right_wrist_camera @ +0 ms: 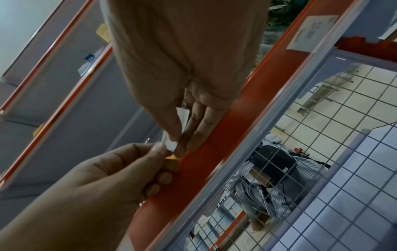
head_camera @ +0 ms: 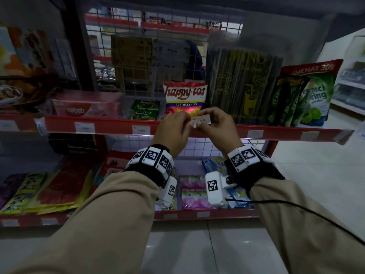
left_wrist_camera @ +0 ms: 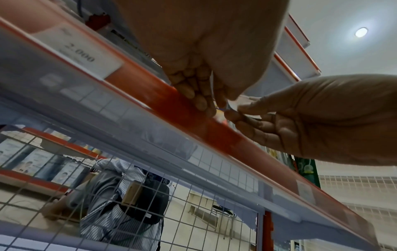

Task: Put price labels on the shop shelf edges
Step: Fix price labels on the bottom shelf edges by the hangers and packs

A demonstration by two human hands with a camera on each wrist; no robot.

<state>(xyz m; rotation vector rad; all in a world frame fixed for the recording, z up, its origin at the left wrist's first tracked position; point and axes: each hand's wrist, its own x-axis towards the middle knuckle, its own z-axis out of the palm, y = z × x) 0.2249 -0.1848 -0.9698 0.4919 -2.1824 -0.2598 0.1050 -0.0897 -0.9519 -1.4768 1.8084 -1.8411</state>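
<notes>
At 9 o'clock in the head view, a pink wafer pack (head_camera: 87, 107) lies on the upper shelf, with a green drink sachet (head_camera: 145, 109) to its right. Below them the red shelf edge (head_camera: 110, 125) already carries a fitted price label (head_camera: 84, 127) and another toward 10 o'clock of the hands. At the centre, the left hand (head_camera: 173, 131) pinches the left end of a small white price label (head_camera: 201, 121) between thumb and fingertips, its other fingers curled. The right hand (head_camera: 219, 125) pinches the same label's right end, thumb on the near side and fingers behind it. The label sits just above the shelf edge, directly in front of a red tortilla chips bag (head_camera: 184, 97). At 2 o'clock stand a dark pack of straws (head_camera: 243, 84) and a green refill pouch (head_camera: 308, 93).
</notes>
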